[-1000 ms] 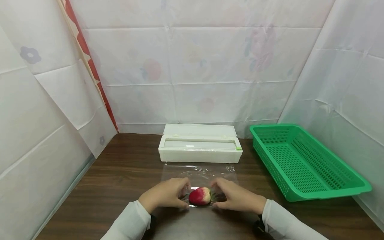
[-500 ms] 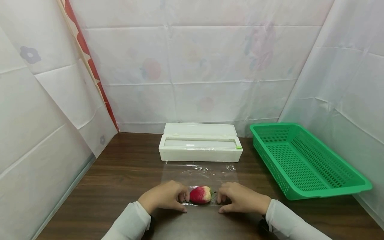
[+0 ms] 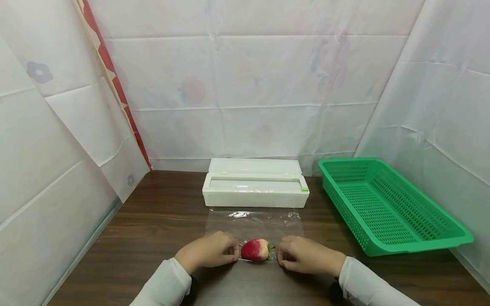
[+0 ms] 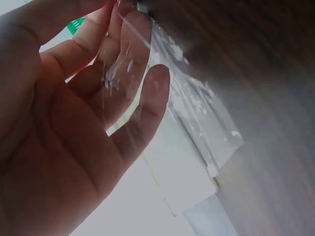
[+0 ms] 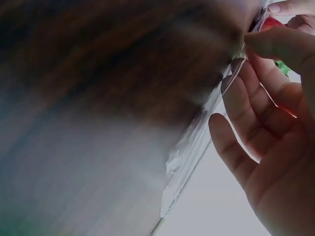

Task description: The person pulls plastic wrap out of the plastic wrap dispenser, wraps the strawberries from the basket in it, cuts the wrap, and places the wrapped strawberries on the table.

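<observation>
A red fruit (image 3: 254,250) with a cream end and green stem lies on a sheet of clear plastic wrap (image 3: 257,225) in the head view. Left of the fruit, my left hand (image 3: 214,250) pinches the wrap's near edge between thumb and finger. My right hand (image 3: 308,256) pinches that edge on the fruit's right side. In the left wrist view the wrap (image 4: 204,118) passes in front of some fingers. Thumb and index meet at the wrap (image 5: 192,147) in the right wrist view, the other fingers loosely bent.
Behind the wrap stands a white wrap dispenser box (image 3: 252,200) with its lid raised. A green plastic basket (image 3: 343,214) sits at the right. Pale patterned sheets (image 3: 245,127) wall the brown wooden table (image 3: 153,229) at the back and sides.
My right hand has drawn away from the fruit to the right. Fingers of both hands have closed onto the wrap's near edge. The fruit stays nearly in place.
</observation>
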Action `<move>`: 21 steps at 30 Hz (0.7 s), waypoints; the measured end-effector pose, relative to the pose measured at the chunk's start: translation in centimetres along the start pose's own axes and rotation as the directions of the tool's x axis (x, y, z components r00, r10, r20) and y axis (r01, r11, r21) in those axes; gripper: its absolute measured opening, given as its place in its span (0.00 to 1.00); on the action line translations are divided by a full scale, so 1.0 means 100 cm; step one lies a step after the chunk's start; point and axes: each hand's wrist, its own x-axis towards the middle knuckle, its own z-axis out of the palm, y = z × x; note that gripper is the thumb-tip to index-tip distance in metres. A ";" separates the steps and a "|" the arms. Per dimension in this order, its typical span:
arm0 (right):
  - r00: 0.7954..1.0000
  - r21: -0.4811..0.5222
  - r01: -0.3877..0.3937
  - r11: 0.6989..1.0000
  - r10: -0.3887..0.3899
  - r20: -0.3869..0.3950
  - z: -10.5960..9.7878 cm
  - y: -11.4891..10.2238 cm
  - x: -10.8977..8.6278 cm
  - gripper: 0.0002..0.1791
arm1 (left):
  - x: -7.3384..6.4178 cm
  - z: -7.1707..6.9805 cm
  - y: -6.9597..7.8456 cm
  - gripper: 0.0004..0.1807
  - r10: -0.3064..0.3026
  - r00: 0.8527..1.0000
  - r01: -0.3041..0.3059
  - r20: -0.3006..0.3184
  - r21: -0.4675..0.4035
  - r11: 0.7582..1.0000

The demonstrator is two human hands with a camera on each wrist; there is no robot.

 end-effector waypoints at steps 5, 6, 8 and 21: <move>0.999 0.022 0.015 1.000 -0.014 -0.043 -0.002 -0.003 0.001 0.08 | -0.001 0.000 -0.002 0.10 -0.026 1.000 0.026 0.000 -0.044 0.999; 0.999 0.034 0.011 0.999 -0.010 -0.046 -0.002 -0.003 0.001 0.08 | -0.001 0.000 -0.003 0.09 -0.028 1.000 0.028 -0.003 -0.047 0.999; 0.999 0.062 -0.003 0.998 0.006 -0.048 -0.002 -0.003 0.001 0.08 | -0.002 0.000 -0.003 0.07 -0.031 0.999 0.031 -0.011 -0.054 0.998; 0.996 0.092 -0.048 0.995 0.055 -0.073 -0.001 -0.003 -0.003 0.33 | -0.004 -0.002 -0.004 0.16 -0.014 0.999 0.011 -0.032 -0.101 0.995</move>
